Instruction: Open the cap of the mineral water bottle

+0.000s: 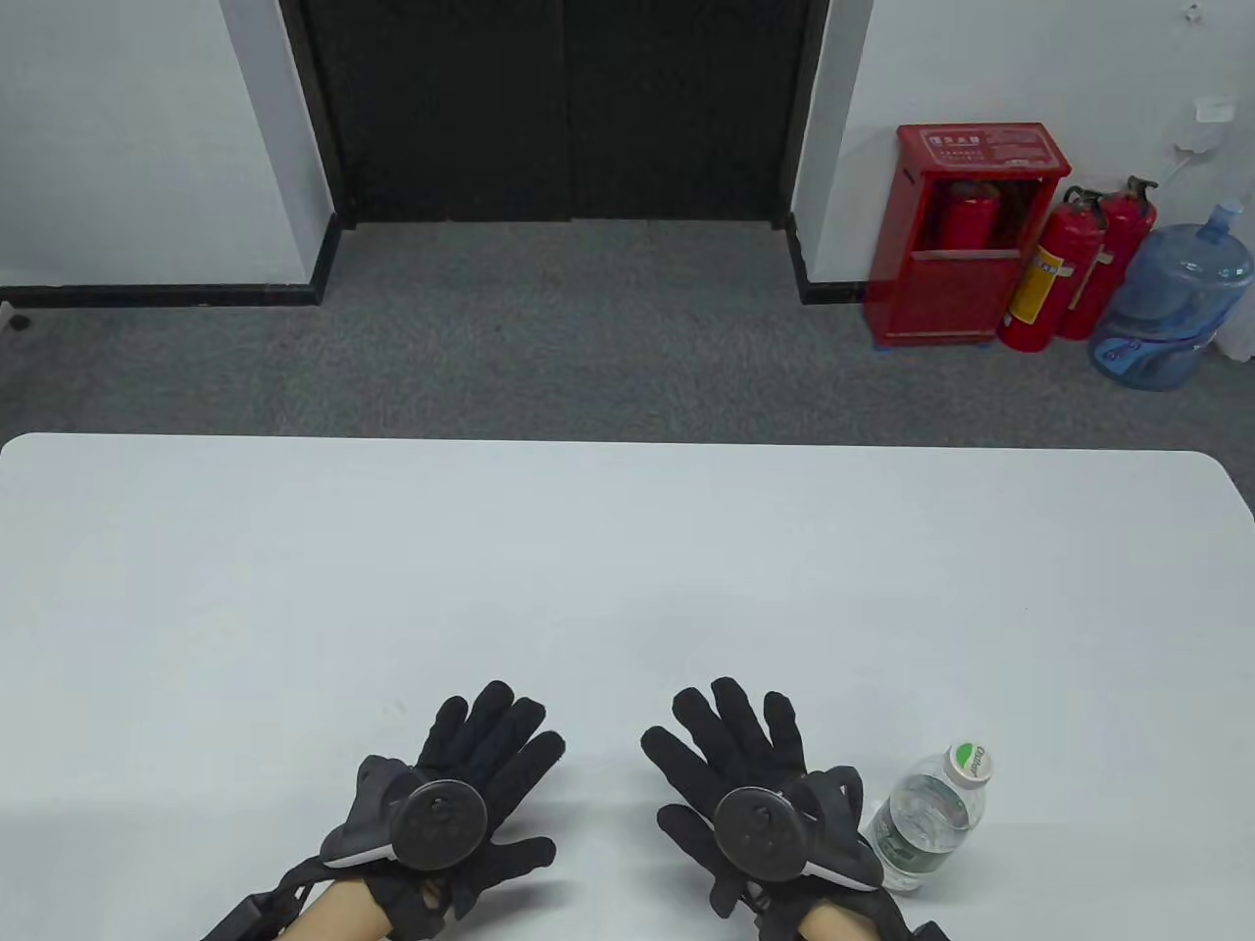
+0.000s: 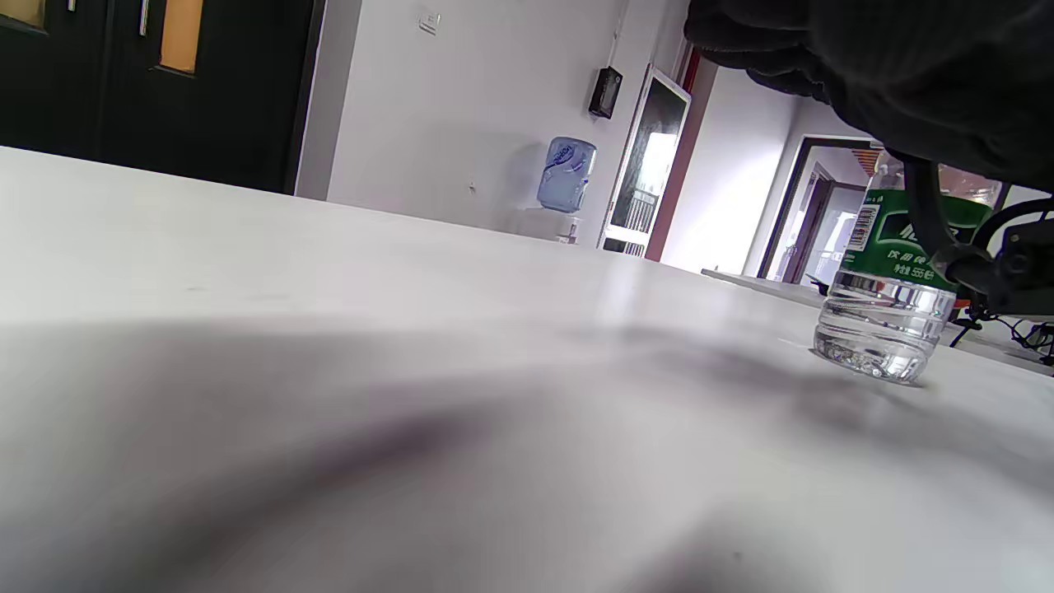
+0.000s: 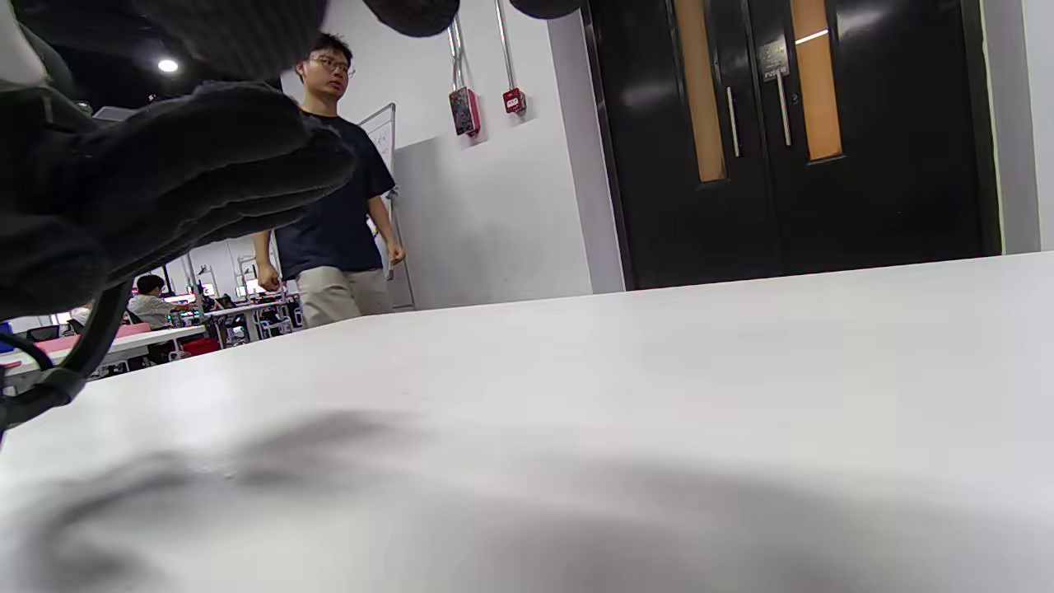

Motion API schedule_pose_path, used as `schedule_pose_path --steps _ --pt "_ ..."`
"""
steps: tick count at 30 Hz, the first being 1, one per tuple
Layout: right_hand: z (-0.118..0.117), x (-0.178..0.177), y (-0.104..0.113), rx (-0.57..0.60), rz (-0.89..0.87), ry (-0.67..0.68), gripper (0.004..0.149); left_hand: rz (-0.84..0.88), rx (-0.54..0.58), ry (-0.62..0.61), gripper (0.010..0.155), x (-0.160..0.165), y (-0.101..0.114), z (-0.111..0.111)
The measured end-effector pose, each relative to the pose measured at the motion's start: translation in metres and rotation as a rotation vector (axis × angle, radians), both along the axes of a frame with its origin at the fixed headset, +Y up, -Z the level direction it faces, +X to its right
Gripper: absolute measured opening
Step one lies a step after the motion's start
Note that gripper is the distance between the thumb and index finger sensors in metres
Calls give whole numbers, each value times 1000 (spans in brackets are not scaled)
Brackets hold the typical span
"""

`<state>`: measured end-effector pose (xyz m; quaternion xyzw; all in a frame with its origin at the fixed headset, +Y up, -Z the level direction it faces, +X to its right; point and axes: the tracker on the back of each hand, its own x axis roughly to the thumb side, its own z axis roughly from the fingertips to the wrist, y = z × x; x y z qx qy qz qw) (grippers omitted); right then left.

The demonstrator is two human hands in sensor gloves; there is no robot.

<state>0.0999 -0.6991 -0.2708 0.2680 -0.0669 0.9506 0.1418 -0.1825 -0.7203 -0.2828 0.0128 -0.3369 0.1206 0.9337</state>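
Clear plastic bottle (image 1: 927, 818): capped, upright beside right hand (image 1: 755, 794), water seen inside.
Hands: left hand (image 1: 456, 799) and right spread flat, nothing gripped.

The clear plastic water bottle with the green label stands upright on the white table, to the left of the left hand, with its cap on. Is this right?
Not quite. The clear plastic water bottle with the green label stands beside the right hand, on its right, as the table view shows. It is upright on the white table, cap on.
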Motion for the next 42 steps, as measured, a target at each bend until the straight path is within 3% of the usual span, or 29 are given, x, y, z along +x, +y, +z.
schedule_pose_path --steps 42 --pt "5 -14 -4 -25 60 31 70 -17 -41 -12 87 2 -8 -1"
